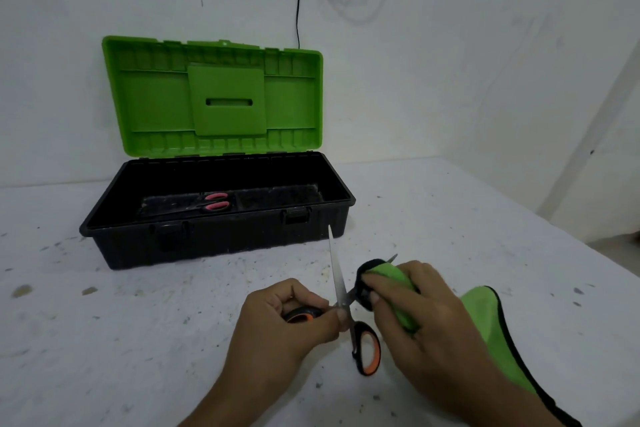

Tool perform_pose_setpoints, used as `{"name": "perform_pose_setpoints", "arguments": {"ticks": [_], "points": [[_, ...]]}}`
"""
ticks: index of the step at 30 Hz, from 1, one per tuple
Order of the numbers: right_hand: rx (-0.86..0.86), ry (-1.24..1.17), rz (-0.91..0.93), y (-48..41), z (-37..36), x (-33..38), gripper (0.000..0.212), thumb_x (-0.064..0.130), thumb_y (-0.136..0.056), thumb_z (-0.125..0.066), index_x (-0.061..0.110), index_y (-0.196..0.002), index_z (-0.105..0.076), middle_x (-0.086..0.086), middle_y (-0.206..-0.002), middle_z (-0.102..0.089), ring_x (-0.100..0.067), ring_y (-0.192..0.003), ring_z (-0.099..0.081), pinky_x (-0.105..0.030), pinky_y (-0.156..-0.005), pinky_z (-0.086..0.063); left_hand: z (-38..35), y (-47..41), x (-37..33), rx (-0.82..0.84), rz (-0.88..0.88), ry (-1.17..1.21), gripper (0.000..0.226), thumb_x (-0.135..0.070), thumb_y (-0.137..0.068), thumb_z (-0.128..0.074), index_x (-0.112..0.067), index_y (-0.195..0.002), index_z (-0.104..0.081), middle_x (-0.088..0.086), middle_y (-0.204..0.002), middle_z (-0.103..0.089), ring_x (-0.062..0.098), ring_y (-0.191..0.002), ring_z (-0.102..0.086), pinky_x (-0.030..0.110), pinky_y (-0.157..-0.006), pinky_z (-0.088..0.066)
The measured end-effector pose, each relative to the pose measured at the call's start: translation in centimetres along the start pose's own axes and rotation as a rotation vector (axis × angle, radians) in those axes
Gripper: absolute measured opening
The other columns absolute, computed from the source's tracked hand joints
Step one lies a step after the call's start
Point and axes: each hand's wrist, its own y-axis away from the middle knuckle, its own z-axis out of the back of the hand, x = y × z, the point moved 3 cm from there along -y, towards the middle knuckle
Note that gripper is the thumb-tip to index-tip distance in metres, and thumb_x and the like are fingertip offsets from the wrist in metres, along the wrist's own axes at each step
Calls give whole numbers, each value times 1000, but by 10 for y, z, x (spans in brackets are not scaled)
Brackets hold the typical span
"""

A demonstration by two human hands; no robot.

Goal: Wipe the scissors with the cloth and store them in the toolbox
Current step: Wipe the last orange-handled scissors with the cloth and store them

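Black-and-orange-handled scissors (337, 274) are spread wide open above the table, one blade pointing up toward the toolbox. My left hand (287, 319) grips one handle loop near the pivot. My right hand (419, 319) holds a green cloth (391, 277) with black edging wrapped round the other blade, whose tip pokes out past the cloth. The rest of the cloth trails down along my right forearm. The toolbox (214, 243), black with a green lid raised upright, stands open behind the hands.
Pink-handled scissors (216, 203) lie in the toolbox's inner tray. The white table (104, 340) is speckled with dirt; its right edge runs diagonally at far right. A wall stands close behind the toolbox, with cables hanging on it.
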Motion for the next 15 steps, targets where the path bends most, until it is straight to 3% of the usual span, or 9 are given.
{"name": "perform_pose_setpoints", "arguments": {"ticks": [3, 8, 11, 15], "points": [[87, -23, 78, 7, -6, 4, 28, 30, -92, -54, 27, -117, -66, 7, -97, -55, -13, -87, -53, -31, -65, -50, 1, -1, 3, -9, 14, 2, 19, -12, -59, -89, -12, -66, -72, 12, -67, -75, 33, -67, -73, 54, -75, -59], [-37, -42, -31, -5, 5, -1, 29, 30, -92, -52, 25, -117, -66, 5, -95, -55, -15, -87, -53, -31, -63, -50, 1, -1, -1, -7, 1, 58, 14, -5, -66, -84, -12, -64, -72, 14, -70, -77, 34, -72, -75, 53, -76, -60], [83, -48, 21, -2, -5, 9, 29, 32, -94, -51, 29, -120, -64, 5, -98, -55, -12, -90, -52, -29, -66, -50, 6, -5, 0, -8, -9, 51, 14, -4, -65, -84, -13, -65, -73, 13, -69, -76, 35, -71, -74, 47, -74, -61], [-10, -77, -35, 0, 1, 1, 23, 29, -87, -54, 26, -103, -71, 7, -93, -57, -10, -88, -55, -23, -68, -46, 3, -4, 1, 1, 67, 161, 12, 2, -70, -79, 2, -75, -68, 18, -70, -76, 33, -69, -75, 38, -67, -63]]}}
